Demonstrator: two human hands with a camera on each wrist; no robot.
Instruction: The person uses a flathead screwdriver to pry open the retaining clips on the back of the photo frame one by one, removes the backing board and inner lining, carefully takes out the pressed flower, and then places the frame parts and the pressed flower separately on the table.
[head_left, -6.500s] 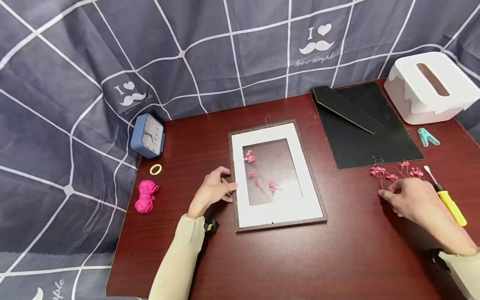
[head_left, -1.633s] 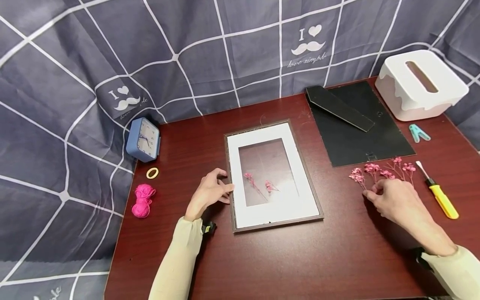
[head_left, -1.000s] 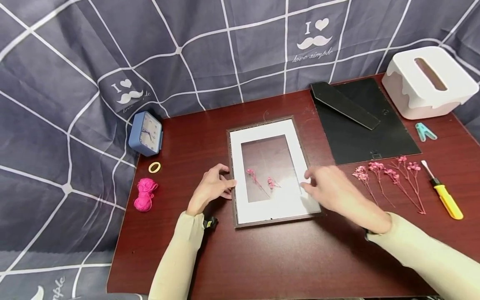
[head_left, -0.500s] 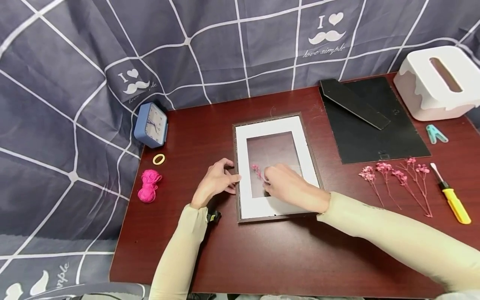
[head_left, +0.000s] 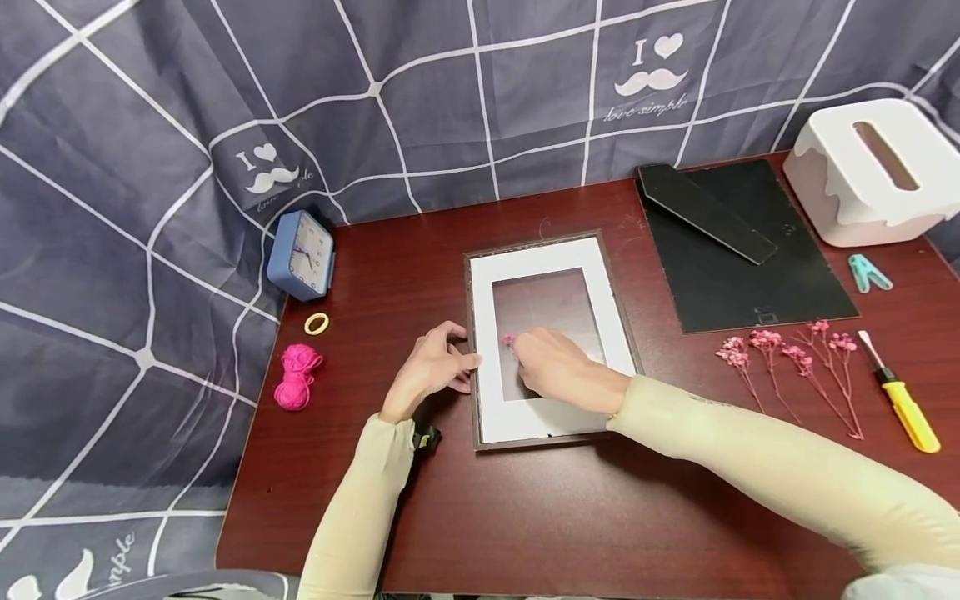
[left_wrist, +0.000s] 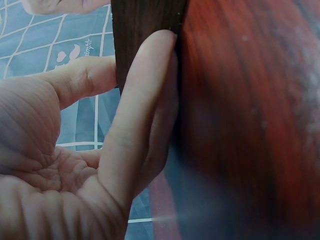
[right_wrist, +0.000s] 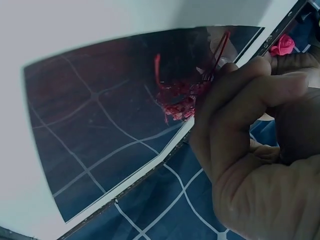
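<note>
A brown picture frame (head_left: 637, 354) with a white mat lies on the dark red table. My left hand (head_left: 429, 367) grips its left edge; in the left wrist view the thumb (left_wrist: 145, 90) presses along the brown frame edge (left_wrist: 145, 20). Over the mat's window, my right hand (head_left: 555, 367) has its fingers curled at a pink dried flower sprig (head_left: 508, 339). In the right wrist view pink blossoms (right_wrist: 177, 105) lie by these fingers, whose tips are mostly hidden. Several more sprigs (head_left: 802, 362) lie in a row to the right.
A black backing board (head_left: 810, 283) with its stand lies behind right, near a white tissue box (head_left: 862, 192) and a teal clip (head_left: 868, 273). A yellow screwdriver (head_left: 907, 412) is far right. At left stand a blue clock (head_left: 300, 254), a yellow ring (head_left: 317, 323) and pink yarn (head_left: 297, 377).
The window's upper-left sprig has joined the row at right. My right hand has returned left from that row to the window's remaining sprigs, shifting slightly left lately. My left hand stays on the frame.
</note>
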